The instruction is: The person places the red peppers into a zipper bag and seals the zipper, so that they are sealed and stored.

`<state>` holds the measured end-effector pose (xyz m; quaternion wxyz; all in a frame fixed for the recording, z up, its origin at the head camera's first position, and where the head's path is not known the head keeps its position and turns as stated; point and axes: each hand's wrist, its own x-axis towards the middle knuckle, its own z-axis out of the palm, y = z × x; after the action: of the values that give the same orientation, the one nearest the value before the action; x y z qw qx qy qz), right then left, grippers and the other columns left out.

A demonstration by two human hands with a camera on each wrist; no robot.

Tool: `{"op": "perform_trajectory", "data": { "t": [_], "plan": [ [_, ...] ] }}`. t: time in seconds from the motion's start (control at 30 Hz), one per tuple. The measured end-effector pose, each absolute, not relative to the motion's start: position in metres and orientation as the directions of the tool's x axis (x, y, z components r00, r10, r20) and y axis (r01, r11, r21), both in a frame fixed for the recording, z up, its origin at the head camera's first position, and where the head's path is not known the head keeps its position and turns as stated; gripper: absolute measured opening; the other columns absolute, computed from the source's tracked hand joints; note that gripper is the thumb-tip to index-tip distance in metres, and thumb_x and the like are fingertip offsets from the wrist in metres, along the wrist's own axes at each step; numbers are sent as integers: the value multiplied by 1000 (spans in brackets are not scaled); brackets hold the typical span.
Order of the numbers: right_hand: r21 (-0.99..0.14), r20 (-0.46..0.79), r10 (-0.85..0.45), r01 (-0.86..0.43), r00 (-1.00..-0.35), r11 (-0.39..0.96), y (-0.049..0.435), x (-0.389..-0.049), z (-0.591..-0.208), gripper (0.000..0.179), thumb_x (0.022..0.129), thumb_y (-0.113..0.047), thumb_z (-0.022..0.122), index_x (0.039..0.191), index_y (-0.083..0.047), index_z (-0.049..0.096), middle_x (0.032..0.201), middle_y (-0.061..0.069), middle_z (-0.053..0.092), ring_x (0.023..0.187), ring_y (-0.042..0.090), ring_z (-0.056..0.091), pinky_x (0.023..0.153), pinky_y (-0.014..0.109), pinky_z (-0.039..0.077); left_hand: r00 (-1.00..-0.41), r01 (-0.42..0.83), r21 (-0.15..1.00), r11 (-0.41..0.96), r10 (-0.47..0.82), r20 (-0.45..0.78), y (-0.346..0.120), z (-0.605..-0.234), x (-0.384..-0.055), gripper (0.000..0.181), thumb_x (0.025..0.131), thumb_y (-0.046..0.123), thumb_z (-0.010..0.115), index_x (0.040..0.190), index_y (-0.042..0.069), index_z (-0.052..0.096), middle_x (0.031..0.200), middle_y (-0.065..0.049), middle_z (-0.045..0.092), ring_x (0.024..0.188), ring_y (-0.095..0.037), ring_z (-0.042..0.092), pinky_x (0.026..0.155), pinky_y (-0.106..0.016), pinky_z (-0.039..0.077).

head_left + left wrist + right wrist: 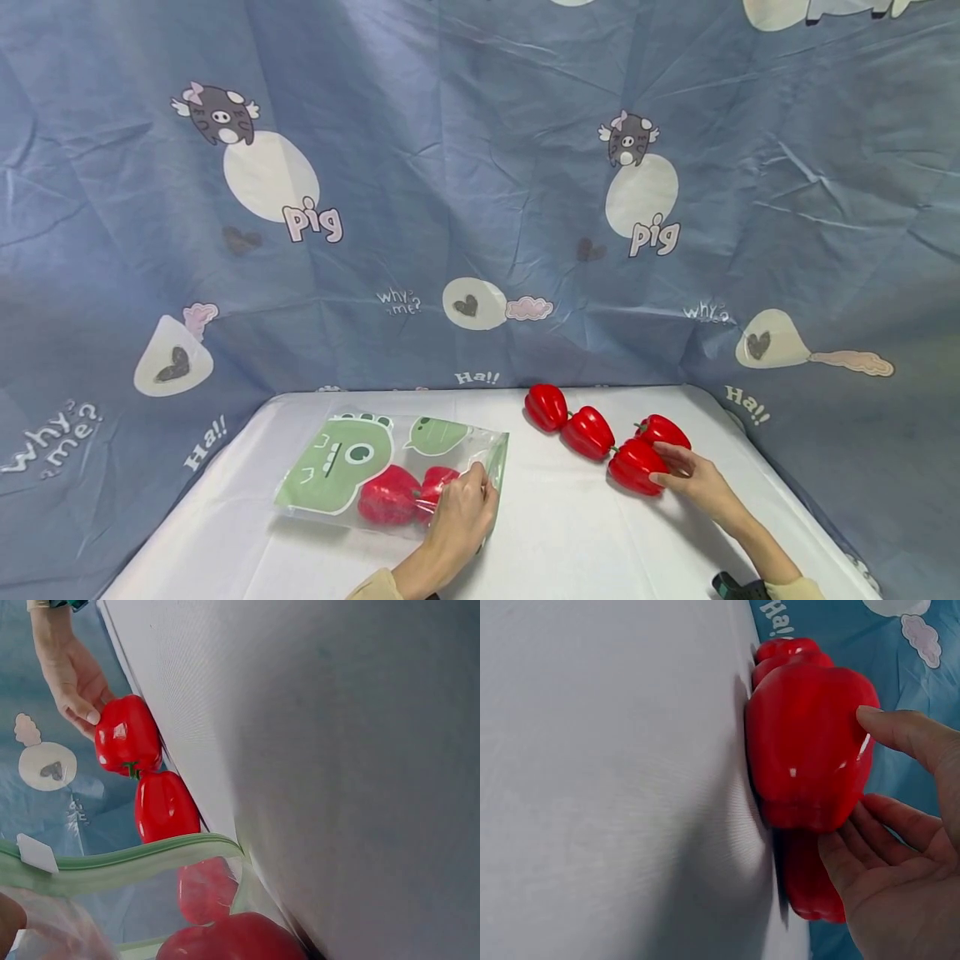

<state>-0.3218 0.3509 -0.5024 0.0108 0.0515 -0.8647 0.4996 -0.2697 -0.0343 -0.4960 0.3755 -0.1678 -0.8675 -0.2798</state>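
On the left of the white table lies a clear zip bag [337, 462] with a green cartoon print. Two red bell peppers [388, 497] show through its plastic. My left hand [461, 508] pinches the bag near its open end, where the green zip strip [150, 853] stands parted in the left wrist view. On the right, the nearest loose bell pepper [633, 467] lies between the thumb and fingers of my right hand [705, 487]. The right thumb [907, 735] is at the pepper's side, the fingers by its blunt end, low over the tabletop.
Two more bell peppers, a middle one [587, 432] and a far one [546, 407], run in a line toward the back edge. Another bell pepper [666, 431] lies just behind my right fingers. A blue printed curtain [480, 208] hangs behind the table [555, 533].
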Motion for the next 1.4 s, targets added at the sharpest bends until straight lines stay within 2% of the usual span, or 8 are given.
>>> {"op": "perform_trajectory", "data": {
  "t": [0.23, 0.67, 1.03, 1.3, 1.4],
  "plan": [
    [-882, 20, -89, -59, -996, 467, 351, -320, -509, 71, 83, -24, 74, 140, 4, 42, 141, 28, 46, 126, 43, 49, 90, 34, 52, -673, 498, 367, 786, 83, 735, -34, -495, -269, 24, 73, 1, 65, 66, 15, 47, 49, 10, 45, 47, 0, 35, 41, -13, 29],
    [-840, -2, -42, -21, -999, 542, 347, -319, -512, 74, 82, -31, 74, 138, 5, 43, 137, 28, 50, 124, 41, 52, 92, 40, 51, -677, 506, 374, 777, 89, 731, -34, -495, -269, 23, 74, 1, 65, 67, 15, 47, 49, 11, 45, 47, 1, 35, 42, -10, 28],
    [-830, 4, -34, -23, -999, 557, 346, -318, -509, 67, 85, -35, 71, 137, 1, 47, 136, 22, 53, 126, 39, 51, 95, 42, 49, -680, 503, 377, 778, 86, 728, -35, -494, -269, 23, 75, 1, 65, 67, 15, 48, 50, 10, 45, 47, 1, 35, 41, -11, 28],
    [-835, 15, -30, -29, -999, 550, 345, -319, -506, 66, 85, -34, 71, 136, 0, 48, 135, 22, 54, 126, 38, 51, 92, 35, 51, -676, 512, 379, 771, 90, 731, -36, -494, -269, 24, 75, 1, 65, 67, 15, 47, 50, 11, 44, 47, 2, 35, 41, -11, 29],
    [-832, 22, -33, -36, -999, 553, 344, -319, -504, 66, 85, -35, 71, 136, 0, 49, 135, 22, 54, 126, 39, 51, 92, 37, 51, -676, 509, 378, 773, 87, 732, -36, -494, -269, 23, 76, 2, 65, 67, 15, 48, 50, 10, 45, 47, 1, 35, 41, -11, 29]
  ]
}}
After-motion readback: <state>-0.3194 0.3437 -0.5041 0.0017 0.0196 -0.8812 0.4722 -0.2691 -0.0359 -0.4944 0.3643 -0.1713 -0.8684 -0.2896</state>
